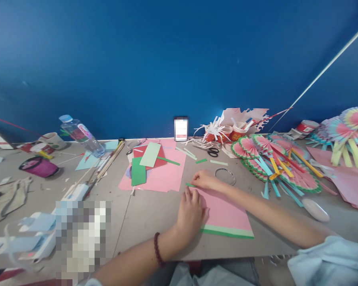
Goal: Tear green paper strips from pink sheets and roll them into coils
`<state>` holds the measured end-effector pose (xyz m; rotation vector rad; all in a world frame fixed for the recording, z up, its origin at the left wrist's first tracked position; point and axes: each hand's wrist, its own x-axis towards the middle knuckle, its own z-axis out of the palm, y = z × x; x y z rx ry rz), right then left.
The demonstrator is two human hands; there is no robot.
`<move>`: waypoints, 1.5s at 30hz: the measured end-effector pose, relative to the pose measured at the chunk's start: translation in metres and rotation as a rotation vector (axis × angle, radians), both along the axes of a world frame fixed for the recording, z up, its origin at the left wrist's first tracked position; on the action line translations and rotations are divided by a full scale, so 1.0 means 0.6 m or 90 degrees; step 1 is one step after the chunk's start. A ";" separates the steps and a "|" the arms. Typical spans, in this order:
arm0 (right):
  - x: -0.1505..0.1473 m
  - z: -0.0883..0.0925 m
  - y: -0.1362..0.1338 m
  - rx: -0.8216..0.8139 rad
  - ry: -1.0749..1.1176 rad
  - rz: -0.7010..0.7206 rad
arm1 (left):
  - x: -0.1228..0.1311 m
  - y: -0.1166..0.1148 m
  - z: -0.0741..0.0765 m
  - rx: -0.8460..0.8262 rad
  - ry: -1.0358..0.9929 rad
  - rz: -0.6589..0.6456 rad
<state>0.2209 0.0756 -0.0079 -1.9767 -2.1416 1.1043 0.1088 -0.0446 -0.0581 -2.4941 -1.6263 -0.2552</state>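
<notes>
A pink paper sheet (226, 212) with green edging along its near side lies on the grey table (149, 226) in front of me. My left hand (190, 212) rests on the sheet's left corner, fingers pressed down on the paper. My right hand (205, 180) is at the sheet's far corner, fingers pinched on the paper's edge, where a thin green strip (190, 185) sticks out to the left.
Pink, red and green papers (155, 169) lie beyond the hands, with scissors (212, 151), a metal ring (225, 175) and a phone (181, 129) against the blue wall. Folded paper fans (274, 163) fill the right side. A water bottle (82, 135), sticks and cups sit left.
</notes>
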 end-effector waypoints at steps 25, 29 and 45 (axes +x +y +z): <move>0.002 -0.002 0.001 0.005 0.021 0.024 | -0.004 0.005 -0.001 0.004 0.024 0.001; 0.000 0.003 0.000 0.007 0.017 0.024 | -0.004 0.005 -0.006 0.008 0.020 0.017; 0.018 0.001 0.006 -0.051 0.116 0.017 | -0.009 0.015 0.006 -0.016 0.020 -0.009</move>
